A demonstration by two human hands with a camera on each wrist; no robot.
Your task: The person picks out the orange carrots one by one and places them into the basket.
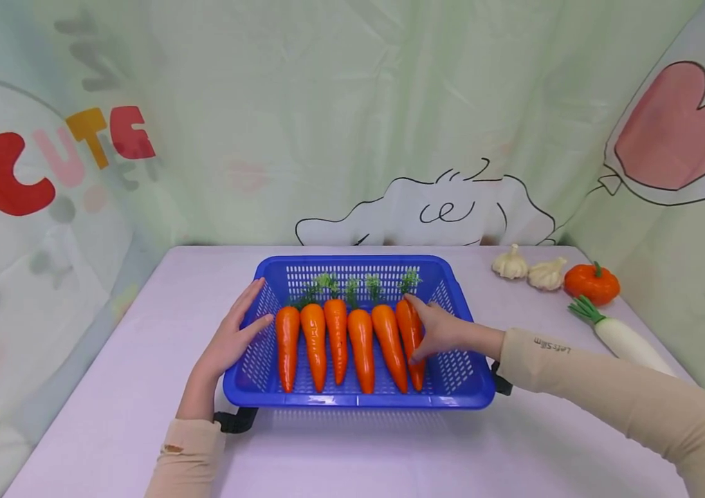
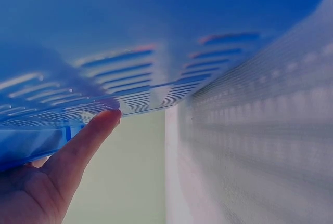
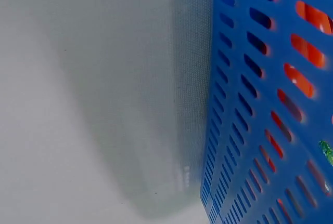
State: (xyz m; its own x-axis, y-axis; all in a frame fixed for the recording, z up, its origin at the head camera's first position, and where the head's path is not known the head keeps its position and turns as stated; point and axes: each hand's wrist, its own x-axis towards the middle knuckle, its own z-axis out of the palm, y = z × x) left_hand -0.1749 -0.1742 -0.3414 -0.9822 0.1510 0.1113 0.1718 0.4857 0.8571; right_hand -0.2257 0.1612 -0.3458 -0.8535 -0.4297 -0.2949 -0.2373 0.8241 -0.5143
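A blue plastic basket [image 1: 364, 400] with slotted walls stands on the table. Several orange carrots [image 1: 361, 349] with green tops lie side by side in it, tips toward the near wall. My right hand [image 1: 439, 327] reaches over the right side and holds the rightmost carrot [image 1: 410, 325], thumb near its lower part and fingers near its top. At the left side my left hand [image 1: 232, 339] rests with extended fingers along the rim, the thumb reaching over it. In the left wrist view, a straight finger [image 2: 86, 146] touches the slotted wall. Orange shows through the basket wall [image 3: 250, 99] in the right wrist view.
Two garlic bulbs [image 1: 510, 263] sit at the back right of the pale table [image 1: 140, 387]. Beside them are a small orange pumpkin [image 1: 591, 284] and a white radish [image 1: 632, 346] with a green top. A printed curtain [image 1: 252, 124] hangs behind and around the table.
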